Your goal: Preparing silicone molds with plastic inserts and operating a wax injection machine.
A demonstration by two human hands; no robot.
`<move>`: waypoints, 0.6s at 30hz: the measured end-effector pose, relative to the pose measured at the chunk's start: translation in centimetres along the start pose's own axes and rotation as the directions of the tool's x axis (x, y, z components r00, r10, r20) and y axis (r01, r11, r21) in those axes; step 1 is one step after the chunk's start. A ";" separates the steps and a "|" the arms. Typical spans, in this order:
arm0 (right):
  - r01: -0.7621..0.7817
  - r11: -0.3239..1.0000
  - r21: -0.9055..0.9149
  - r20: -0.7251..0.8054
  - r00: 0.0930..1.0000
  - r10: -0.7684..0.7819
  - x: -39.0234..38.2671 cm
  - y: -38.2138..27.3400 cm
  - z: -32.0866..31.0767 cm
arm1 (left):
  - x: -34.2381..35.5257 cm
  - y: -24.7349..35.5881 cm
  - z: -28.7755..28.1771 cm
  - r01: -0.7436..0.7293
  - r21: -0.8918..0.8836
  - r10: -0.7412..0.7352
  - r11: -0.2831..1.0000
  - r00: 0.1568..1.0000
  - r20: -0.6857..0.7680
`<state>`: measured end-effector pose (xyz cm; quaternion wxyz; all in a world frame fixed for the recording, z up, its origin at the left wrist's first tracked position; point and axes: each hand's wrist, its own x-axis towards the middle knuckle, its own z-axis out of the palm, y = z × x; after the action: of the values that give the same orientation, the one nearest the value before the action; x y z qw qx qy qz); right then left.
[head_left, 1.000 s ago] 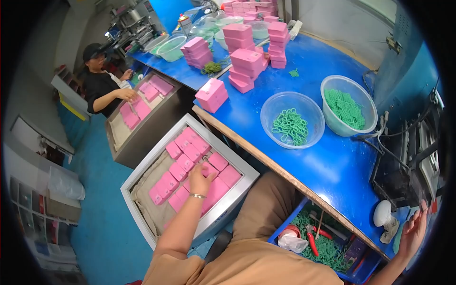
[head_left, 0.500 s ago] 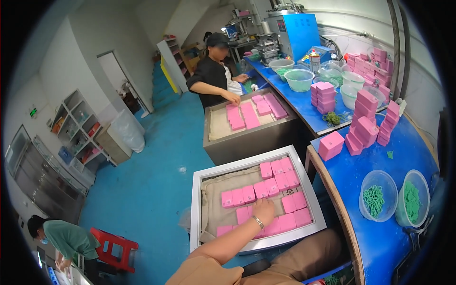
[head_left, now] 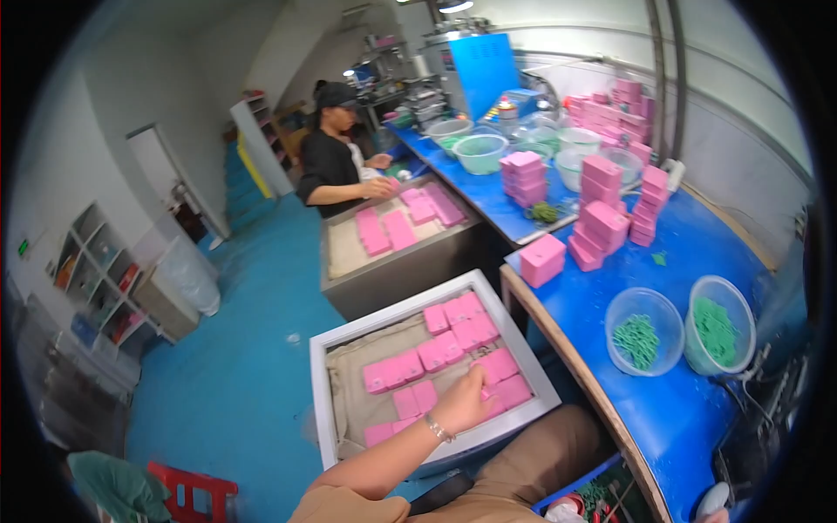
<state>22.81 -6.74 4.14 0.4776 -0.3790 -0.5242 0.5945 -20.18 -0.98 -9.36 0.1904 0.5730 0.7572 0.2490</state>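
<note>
My left hand [head_left: 462, 403], with a metal bracelet at the wrist, reaches into a white-framed tray [head_left: 320, 392] from below. Its fingers are bent down and closed at a pink block near the tray's right side; the palm partly hides that block. Rows of pink blocks [head_left: 392, 372] lie on the beige cloth [head_left: 349, 359] lining the tray. At the lower right edge, a sliver of my right hand [head_left: 717, 517] shows beside a pale grey rounded thing [head_left: 713, 499]. Its fingers are mostly cut off by the edge.
On the blue table to the right stand stacked pink blocks [head_left: 602, 218] and two clear bowls [head_left: 645, 332] [head_left: 719, 325] of green pieces. A co-worker [head_left: 336, 152] handles pink blocks at a second tray [head_left: 331, 283]. A red stool [head_left: 196, 490] stands lower left.
The whole view has swung right, so the scene sits further left. My left hand has shifted right across the blocks. Part of my right hand has come into view at the lower right.
</note>
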 end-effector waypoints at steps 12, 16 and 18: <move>-0.177 0.972 0.158 0.058 0.984 0.169 3.4 6.1 6.4 | -5.0 20.9 2.8 0.180 -0.849 0.614 0.497 0.618 0.491; -0.077 0.996 0.049 -0.112 0.990 0.082 2.4 6.8 6.1 | -6.1 20.5 4.7 0.214 -0.849 0.668 0.483 0.537 0.516; -0.066 0.989 0.132 -0.115 0.990 0.081 2.2 6.7 6.1 | -6.6 21.2 4.6 0.225 -0.865 0.677 0.450 0.546 0.494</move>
<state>15.29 -6.20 -1.35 0.5095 -0.4019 -0.4408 0.6202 0.61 -1.99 -0.42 0.7263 0.5492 0.2474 0.3311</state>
